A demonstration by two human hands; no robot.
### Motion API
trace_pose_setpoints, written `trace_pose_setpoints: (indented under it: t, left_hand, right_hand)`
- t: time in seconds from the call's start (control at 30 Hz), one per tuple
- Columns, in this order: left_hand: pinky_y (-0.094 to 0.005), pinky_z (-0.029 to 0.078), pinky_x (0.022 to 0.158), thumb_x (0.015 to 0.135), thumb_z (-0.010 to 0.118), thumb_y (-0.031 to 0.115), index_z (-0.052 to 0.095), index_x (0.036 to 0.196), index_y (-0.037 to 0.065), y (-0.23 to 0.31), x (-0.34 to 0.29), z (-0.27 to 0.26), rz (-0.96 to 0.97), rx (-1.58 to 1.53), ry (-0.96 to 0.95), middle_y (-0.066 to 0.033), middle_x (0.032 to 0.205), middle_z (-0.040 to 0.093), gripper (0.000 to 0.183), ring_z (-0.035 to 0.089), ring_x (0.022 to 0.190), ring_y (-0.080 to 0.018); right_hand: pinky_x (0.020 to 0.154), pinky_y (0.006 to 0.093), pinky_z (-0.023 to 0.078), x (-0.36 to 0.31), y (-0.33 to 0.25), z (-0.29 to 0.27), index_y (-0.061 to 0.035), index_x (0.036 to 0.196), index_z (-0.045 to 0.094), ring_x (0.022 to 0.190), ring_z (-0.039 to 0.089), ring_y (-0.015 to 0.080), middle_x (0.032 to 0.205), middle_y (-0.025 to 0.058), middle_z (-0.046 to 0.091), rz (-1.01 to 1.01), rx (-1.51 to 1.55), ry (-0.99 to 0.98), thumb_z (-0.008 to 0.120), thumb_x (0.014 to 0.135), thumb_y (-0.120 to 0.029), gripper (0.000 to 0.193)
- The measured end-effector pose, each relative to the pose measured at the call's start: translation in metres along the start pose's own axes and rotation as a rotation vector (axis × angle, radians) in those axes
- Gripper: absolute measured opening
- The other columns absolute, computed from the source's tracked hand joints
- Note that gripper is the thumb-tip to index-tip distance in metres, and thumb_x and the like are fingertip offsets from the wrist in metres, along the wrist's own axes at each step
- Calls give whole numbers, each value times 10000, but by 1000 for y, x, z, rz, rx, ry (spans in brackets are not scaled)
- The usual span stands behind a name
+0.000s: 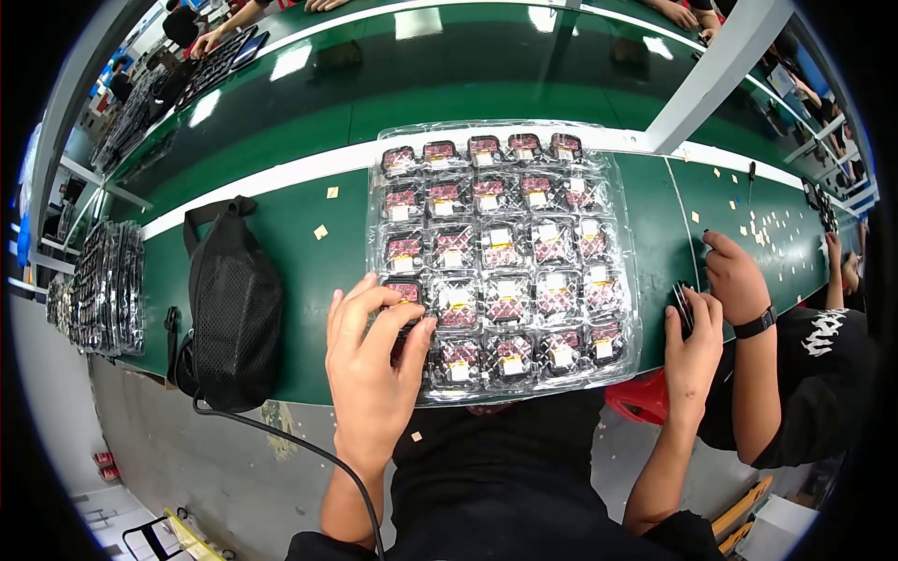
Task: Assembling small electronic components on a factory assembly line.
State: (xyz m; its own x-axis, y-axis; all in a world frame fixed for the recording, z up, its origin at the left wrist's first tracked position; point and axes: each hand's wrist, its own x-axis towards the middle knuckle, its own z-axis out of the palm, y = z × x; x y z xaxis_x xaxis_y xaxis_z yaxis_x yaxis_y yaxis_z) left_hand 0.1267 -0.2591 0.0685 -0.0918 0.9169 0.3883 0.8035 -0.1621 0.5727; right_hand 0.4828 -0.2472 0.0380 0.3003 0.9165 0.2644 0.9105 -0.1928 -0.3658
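Observation:
A clear plastic tray (pixel 625 280) lies before me, holding rows of small square black-framed parts (pixel 502 245) with reddish faces and pale labels. My left hand (pixel 374 351) is at the tray's near left corner, its fingers and thumb curled around one such part (pixel 400 352), which they mostly cover. To the right of the tray, my right hand (pixel 695 351) is closed on a thin, dark, shiny-edged piece (pixel 685 310); its exact kind is hard to make out. A co-worker's hand (pixel 737 276) with a black wristband is just beyond it.
A black mesh bag (pixel 234 309) lies left of the tray, with a black cable (pixel 281 432) running from near it past my left forearm. Stacked trays (pixel 103 290) stand at the far left. Small tan bits (pixel 767 229) litter the green table. A grey post (pixel 720 75) rises behind.

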Motion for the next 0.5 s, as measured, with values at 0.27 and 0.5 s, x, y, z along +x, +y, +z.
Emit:
trace_pose_setpoints:
  t: [0.27, 0.5]
  left_hand:
    - [-510, 422, 1119, 888, 764, 91, 690, 1292, 17, 7, -11, -8, 33, 95, -164, -179, 1413, 601, 417, 463, 1413, -453]
    - [-614, 320, 1163, 964, 677, 397, 535, 1476, 52, 10, -22, -8, 26, 245, -320, -167, 1588, 444, 633, 339, 1488, -464]
  right_hand:
    - [956, 437, 525, -8, 0, 4, -26, 1237, 674, 1126, 657, 382, 1310, 184, 612, -96, -19, 81, 700, 934, -63, 306]
    - [879, 404, 538, -7, -5, -8, -12, 1198, 666, 977, 654, 341, 1132, 165, 598, -44, 141, -56, 709, 913, -30, 288]
